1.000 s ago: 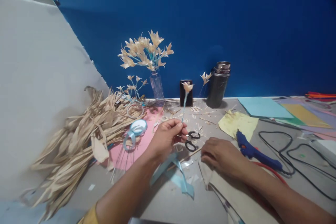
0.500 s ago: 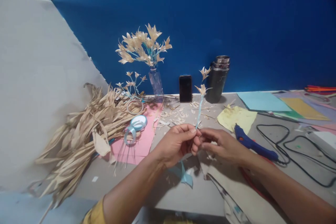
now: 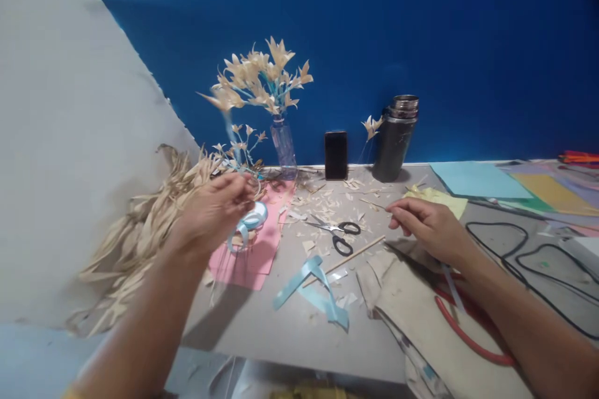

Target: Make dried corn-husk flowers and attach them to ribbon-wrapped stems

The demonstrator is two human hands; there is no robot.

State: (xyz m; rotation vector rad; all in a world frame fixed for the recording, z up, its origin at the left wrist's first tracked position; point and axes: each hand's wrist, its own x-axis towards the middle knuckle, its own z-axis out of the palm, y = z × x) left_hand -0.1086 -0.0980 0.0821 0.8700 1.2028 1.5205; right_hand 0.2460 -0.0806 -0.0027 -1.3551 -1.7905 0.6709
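Note:
My left hand (image 3: pixel 215 209) is closed on an artificial flower (image 3: pixel 222 100) with pale petals and a stem wrapped in light blue tape, raised at the left and slightly blurred. Below that hand sits a roll of light blue ribbon (image 3: pixel 255 217) on pink paper (image 3: pixel 269 249). My right hand (image 3: pixel 425 224) hovers over the right side of the table, thumb and fingers pinched together; anything between them is too small to make out. Near its fingertips is a thin straw-coloured stick (image 3: pixel 372 203). Black-handled scissors (image 3: pixel 334 229) lie between the hands, with cut blue ribbon pieces (image 3: pixel 327 296) in front.
Dried husks (image 3: pixel 135 237) are heaped at the left. Against the blue wall stand a bottle (image 3: pixel 283 146) of similar flowers, a phone (image 3: pixel 336 156) and a dark flask (image 3: pixel 395 140). Red-handled pliers (image 3: pixel 472 333) lie on cloth (image 3: pixel 421 324); a black cable (image 3: pixel 496 224) loops at the right.
My hands, together at the stem before, have moved apart. The left has carried the flower leftward and up; the right has shifted right. Scissors and a stick now show between them.

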